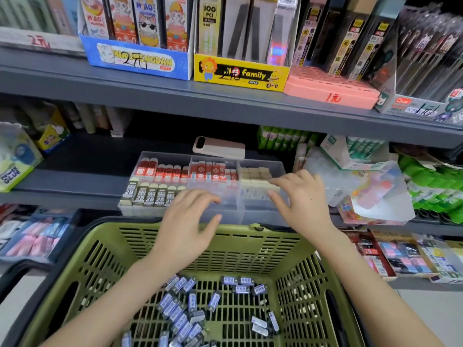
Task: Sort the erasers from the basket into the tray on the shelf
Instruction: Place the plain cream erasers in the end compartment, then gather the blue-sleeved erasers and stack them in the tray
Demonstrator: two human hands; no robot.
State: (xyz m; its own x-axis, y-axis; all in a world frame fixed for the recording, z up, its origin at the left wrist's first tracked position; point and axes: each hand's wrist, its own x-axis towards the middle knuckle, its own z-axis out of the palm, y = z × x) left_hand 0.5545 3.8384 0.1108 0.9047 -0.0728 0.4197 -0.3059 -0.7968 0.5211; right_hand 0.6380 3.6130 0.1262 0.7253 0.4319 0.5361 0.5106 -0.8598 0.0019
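Blue-labelled erasers [180, 319] lie loose in the green basket [295, 284], many left to sort. Above, the left hand [185, 234] and right hand [303, 199] hold nothing, fingers spread, at the clear tray [263, 214] on the shelf [75, 194], several compartments already stocked.

tray [260, 211]: clear smooth plastic | basket [295, 256]: matt green plastic lattice | erasers [175, 306]: glossy wrappers

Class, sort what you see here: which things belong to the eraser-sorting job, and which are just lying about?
Belongs to the job: green basket; blue-sleeved erasers; clear divided tray; left hand; right hand.
Just lying about: phone; green glue sticks; yellow "family" box; pink box.
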